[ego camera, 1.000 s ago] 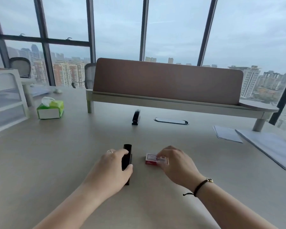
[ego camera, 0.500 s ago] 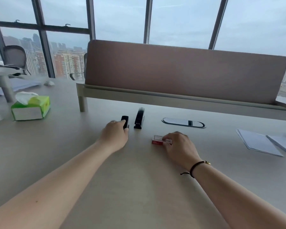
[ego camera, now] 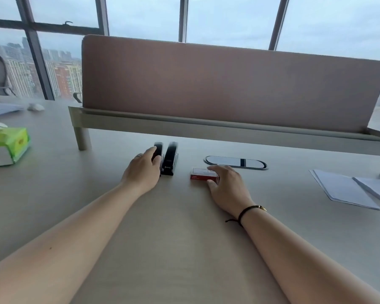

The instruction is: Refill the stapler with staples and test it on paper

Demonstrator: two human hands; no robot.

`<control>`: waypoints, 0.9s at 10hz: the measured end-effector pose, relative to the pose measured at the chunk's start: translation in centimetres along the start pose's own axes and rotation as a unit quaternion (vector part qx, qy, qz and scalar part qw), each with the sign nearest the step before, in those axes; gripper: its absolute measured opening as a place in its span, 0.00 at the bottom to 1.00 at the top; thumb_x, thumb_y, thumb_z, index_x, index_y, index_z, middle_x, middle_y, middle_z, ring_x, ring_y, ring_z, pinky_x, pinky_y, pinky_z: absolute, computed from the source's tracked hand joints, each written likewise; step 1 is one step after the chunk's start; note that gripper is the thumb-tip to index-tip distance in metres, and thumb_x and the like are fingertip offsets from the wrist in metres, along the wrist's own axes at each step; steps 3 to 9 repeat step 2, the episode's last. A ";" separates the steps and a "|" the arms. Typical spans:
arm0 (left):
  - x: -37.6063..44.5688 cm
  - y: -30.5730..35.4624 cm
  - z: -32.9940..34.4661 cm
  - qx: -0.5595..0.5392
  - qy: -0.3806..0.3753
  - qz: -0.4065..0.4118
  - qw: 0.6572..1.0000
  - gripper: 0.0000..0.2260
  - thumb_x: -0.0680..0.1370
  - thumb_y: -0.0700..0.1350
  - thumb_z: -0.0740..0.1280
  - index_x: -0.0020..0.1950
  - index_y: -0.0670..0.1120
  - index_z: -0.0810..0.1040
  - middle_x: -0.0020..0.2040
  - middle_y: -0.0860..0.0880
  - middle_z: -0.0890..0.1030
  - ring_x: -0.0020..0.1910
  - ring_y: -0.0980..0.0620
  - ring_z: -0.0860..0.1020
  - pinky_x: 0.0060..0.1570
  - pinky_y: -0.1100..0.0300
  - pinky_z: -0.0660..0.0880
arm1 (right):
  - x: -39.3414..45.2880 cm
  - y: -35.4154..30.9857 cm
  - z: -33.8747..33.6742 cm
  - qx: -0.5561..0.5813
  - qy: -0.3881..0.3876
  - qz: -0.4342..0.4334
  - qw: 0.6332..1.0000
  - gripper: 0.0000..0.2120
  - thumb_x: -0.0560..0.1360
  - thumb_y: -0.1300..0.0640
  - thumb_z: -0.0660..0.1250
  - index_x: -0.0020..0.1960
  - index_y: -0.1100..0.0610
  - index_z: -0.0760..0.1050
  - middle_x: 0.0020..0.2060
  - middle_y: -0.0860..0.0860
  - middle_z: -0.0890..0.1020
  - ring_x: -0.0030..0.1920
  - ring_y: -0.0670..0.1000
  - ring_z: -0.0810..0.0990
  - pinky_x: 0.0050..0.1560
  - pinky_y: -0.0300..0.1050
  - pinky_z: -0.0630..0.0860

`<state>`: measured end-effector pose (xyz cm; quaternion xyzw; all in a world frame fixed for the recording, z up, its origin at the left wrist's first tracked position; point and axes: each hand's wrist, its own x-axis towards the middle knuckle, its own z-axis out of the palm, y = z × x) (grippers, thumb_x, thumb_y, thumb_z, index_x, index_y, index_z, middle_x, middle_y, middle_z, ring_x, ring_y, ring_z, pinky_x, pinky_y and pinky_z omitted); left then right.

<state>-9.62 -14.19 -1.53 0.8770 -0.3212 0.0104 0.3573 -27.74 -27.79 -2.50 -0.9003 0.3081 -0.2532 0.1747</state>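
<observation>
left hand (ego camera: 143, 172) on stapler (ego camera: 159, 150) | right hand (ego camera: 227, 185) on staple box (ego camera: 201, 174)

The left hand (ego camera: 143, 172) covers the near end of a black stapler (ego camera: 158, 150). Right fingers (ego camera: 215, 168) hide the staple box's (ego camera: 201, 174) far corner; its label is unreadable. Left of that hand, the frame crops a tissue box (ego camera: 8, 143).

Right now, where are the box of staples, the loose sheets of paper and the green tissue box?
box of staples (ego camera: 199, 177), head view, on its red front side.
sheets of paper (ego camera: 347, 189), head view, middle of the top sheet.
green tissue box (ego camera: 11, 139), head view, on its green top.
</observation>
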 end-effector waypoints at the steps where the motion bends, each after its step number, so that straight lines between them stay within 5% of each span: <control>1: -2.3 0.4 -0.7 -0.019 0.015 -0.025 0.999 0.23 0.82 0.55 0.53 0.77 0.52 0.57 0.71 0.39 0.67 0.69 0.39 0.70 0.64 0.47 0.67 | -1.7 0.0 -1.1 0.018 -0.012 0.011 1.000 0.23 0.76 0.55 0.67 0.71 0.53 0.72 0.66 0.54 0.77 0.64 0.54 0.76 0.65 0.43 0.70; 9: -5.4 0.9 -1.7 -0.014 0.036 -0.009 0.999 0.22 0.82 0.54 0.55 0.75 0.52 0.60 0.70 0.41 0.67 0.67 0.40 0.71 0.62 0.47 0.68 | -4.6 0.0 -2.2 0.022 -0.023 0.008 0.999 0.23 0.76 0.54 0.67 0.71 0.51 0.71 0.66 0.53 0.76 0.62 0.54 0.76 0.62 0.43 0.71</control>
